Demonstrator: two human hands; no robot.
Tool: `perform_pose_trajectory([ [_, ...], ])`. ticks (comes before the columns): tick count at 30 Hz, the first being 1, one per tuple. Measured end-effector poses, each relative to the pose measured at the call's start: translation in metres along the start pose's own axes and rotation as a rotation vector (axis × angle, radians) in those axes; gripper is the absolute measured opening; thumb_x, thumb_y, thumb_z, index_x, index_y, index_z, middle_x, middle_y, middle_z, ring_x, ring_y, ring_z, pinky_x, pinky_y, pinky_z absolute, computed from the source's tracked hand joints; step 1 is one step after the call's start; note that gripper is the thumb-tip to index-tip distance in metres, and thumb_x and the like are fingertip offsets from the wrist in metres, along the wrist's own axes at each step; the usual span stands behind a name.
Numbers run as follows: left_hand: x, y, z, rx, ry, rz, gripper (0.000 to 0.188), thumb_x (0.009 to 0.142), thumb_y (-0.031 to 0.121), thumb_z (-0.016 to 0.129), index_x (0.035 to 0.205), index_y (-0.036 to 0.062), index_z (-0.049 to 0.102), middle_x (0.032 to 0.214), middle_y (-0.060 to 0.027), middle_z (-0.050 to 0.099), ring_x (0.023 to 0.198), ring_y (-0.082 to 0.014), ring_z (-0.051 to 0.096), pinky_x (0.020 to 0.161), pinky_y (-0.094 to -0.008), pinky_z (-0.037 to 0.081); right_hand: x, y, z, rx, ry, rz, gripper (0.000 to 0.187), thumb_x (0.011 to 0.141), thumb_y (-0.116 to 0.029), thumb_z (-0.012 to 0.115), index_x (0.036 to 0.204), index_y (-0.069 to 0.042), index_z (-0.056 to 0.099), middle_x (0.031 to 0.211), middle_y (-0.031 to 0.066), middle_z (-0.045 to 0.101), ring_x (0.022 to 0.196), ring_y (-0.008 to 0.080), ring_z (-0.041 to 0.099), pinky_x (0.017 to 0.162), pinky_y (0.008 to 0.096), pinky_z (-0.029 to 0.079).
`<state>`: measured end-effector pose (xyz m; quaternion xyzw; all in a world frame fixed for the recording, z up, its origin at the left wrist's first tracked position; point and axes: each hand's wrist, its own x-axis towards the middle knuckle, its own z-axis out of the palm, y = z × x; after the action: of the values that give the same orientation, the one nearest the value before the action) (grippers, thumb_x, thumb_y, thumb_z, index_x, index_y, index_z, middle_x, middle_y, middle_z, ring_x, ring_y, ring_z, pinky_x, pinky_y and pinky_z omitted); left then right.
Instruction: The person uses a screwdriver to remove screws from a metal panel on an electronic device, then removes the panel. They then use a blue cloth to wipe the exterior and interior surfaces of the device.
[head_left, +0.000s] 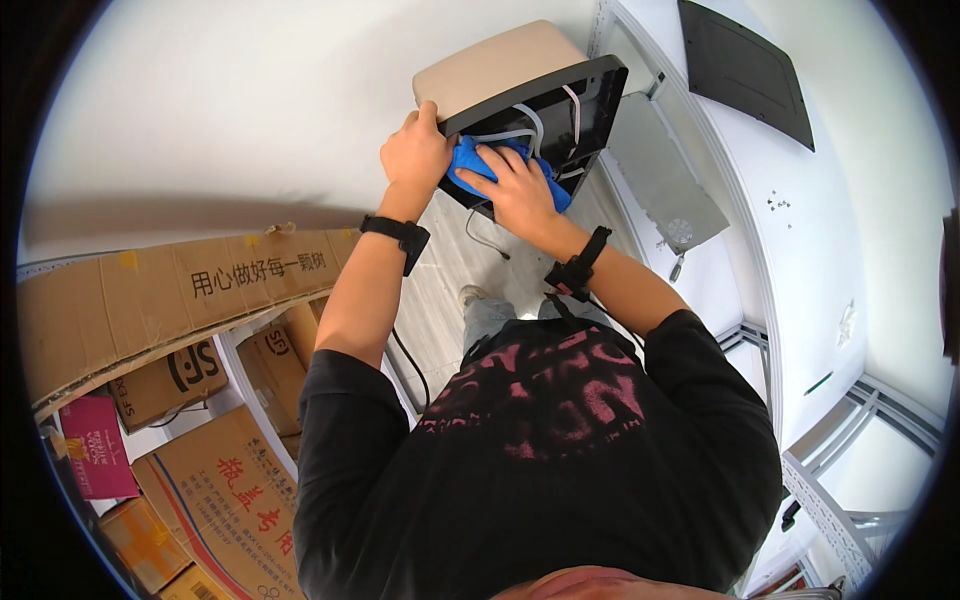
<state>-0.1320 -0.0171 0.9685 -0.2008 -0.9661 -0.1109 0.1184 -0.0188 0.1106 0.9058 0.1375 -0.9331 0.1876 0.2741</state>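
A beige box-shaped appliance point(505, 68) with a black rim is tilted so that its open, dark inside faces me. Pale hoses point(535, 125) run through that inside. My left hand point(417, 152) grips the rim at its left corner, with the fingers curled over the edge. A blue cloth point(465, 162) is bunched under my right hand point(518, 192), which presses it against the lower part of the opening. The right fingers are bent over the cloth, and their tips rest on it. What lies behind the cloth is hidden.
On the white surface at right lie a black panel point(750, 72), a grey metal plate point(668, 180), a screwdriver point(677, 266) and several small screws point(778, 202). A loose cable point(485, 238) hangs below the appliance. Cardboard boxes point(215, 500) fill shelves at left, beside a long cardboard sheet point(120, 305).
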Motion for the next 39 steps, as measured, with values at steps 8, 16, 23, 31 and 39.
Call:
perform_pose_trajectory([
  [8,-0.001,-0.006,0.003,-0.057,0.018,0.042,0.039,0.07,0.029,0.076,0.091,0.0095,0.049,0.084,-0.0098,0.065,0.07,-0.0341,0.065,0.058,-0.0433,0.051,0.007,0.039,-0.013,-0.101,0.096,0.209,0.057,0.068,0.0,0.061,0.12,-0.023,0.06,0.122,0.0121,0.049,0.105,0.0326,0.05,0.077,0.0443,0.044],
  [16,0.0,-0.007,0.002,-0.118,-0.023,0.073,0.037,0.071,0.022,0.073,0.091,0.0065,0.046,0.087,-0.012,0.064,0.073,-0.0366,0.064,0.06,-0.0444,0.051,0.017,0.002,0.007,0.021,0.115,0.362,0.066,0.063,0.002,0.064,0.126,-0.016,0.057,0.121,0.0159,0.046,0.104,0.0373,0.047,0.083,0.045,0.045],
  [23,0.002,-0.011,0.001,-0.114,-0.05,0.059,0.033,0.07,0.017,0.069,0.091,0.0052,0.047,0.088,-0.0132,0.063,0.073,-0.0372,0.064,0.061,-0.0448,0.052,0.032,-0.011,0.002,-0.03,-0.082,0.238,0.058,0.067,-0.002,0.062,0.122,-0.017,0.059,0.122,0.0105,0.047,0.112,0.0319,0.046,0.075,0.0466,0.046],
  [31,-0.001,-0.009,-0.003,-0.197,-0.088,0.033,0.031,0.07,0.018,0.064,0.093,0.0066,0.046,0.089,-0.0149,0.064,0.079,-0.0384,0.062,0.066,-0.0457,0.05,0.059,-0.003,-0.001,-0.023,-0.327,0.35,0.056,0.065,-0.009,0.067,0.12,-0.016,0.06,0.122,0.0087,0.046,0.116,0.0312,0.044,0.08,0.0519,0.047],
  [39,0.001,-0.007,-0.005,-0.186,-0.114,0.022,0.033,0.069,0.019,0.063,0.095,0.0047,0.047,0.092,-0.0159,0.062,0.079,-0.038,0.062,0.066,-0.0458,0.051,0.063,-0.003,0.001,-0.042,-0.4,0.322,0.052,0.065,-0.011,0.067,0.116,-0.013,0.06,0.121,0.0107,0.045,0.117,0.033,0.044,0.078,0.054,0.048],
])
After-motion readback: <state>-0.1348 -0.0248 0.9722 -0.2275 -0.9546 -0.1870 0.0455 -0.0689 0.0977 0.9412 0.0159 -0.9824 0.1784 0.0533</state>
